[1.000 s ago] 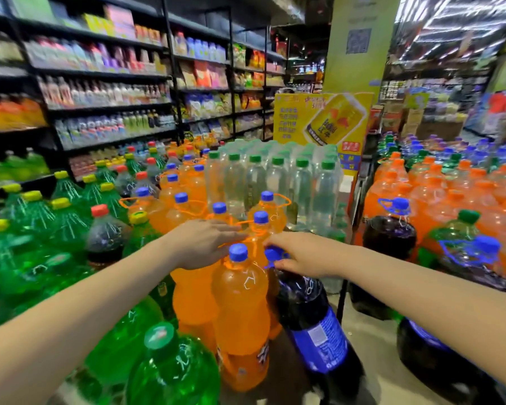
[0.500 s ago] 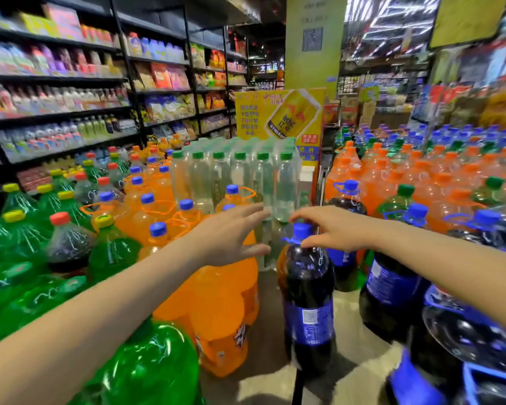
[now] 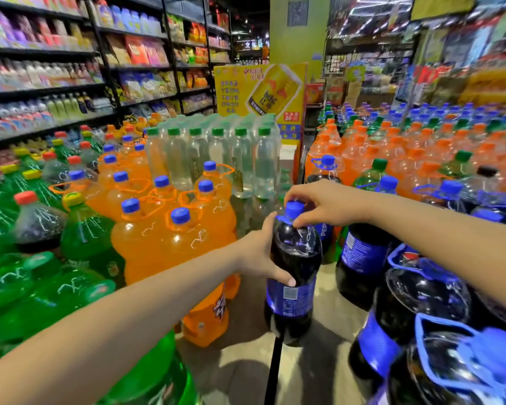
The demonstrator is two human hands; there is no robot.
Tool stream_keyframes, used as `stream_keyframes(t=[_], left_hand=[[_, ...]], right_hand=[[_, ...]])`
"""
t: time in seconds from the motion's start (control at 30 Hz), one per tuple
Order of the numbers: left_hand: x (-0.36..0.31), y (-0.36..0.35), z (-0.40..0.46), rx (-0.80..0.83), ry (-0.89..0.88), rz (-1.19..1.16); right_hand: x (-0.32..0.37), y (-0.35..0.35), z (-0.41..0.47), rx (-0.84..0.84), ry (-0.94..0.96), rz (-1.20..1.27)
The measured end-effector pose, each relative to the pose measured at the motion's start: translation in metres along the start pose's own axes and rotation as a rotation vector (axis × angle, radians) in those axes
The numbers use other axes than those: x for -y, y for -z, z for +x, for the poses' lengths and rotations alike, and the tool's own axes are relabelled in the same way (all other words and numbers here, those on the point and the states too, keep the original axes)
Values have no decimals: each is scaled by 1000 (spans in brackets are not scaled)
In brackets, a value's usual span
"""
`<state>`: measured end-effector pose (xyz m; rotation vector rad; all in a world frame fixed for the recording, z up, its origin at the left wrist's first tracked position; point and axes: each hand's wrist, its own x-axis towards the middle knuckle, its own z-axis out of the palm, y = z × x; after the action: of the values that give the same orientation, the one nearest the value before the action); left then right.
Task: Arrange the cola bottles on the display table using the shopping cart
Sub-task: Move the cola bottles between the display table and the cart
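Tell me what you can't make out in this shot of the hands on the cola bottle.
- Head view: the left hand's fingers, hidden behind the cola bottle.
- Head view: what the bottle's base rests on, covered by the bottle itself and a black bar.
- Head view: the shopping cart, not identifiable; frame edges cut the near foreground.
- Head view: the label's small print, too small.
- Head view: the blue cap, partly covered by the right hand.
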<state>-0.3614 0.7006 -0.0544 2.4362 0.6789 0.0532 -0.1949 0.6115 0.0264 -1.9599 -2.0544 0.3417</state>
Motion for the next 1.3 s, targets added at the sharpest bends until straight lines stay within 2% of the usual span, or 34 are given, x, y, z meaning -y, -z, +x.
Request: stream_keyframes(t=[0.1,0.27,0.4,0.83,1.03,1.1,1.3], left_hand=[[-3,-16,10,-89,-35,-173],[-14,-27,35,-114,-125,-203],[-30,-45,57,-140,-167,-243],[-81,-79,97,24,-349,-267],[-89,-77,116,232,-417,-331],[-87,-73,115,256,-411,-365],[-79,-84,97,91,-470,-394]], right_hand=[[-11,4,-9,-73,-9,-5],[-30,13,-26,-120,-59,28],[-46,23,-35,-114,-106,-46],[-78,42,-99,-116,-285,-135],[-89,40,-125,-185,-374,-116],[-87,41,-124,-177,-389,-124],[-86,35,-124,-168,-459,-136]])
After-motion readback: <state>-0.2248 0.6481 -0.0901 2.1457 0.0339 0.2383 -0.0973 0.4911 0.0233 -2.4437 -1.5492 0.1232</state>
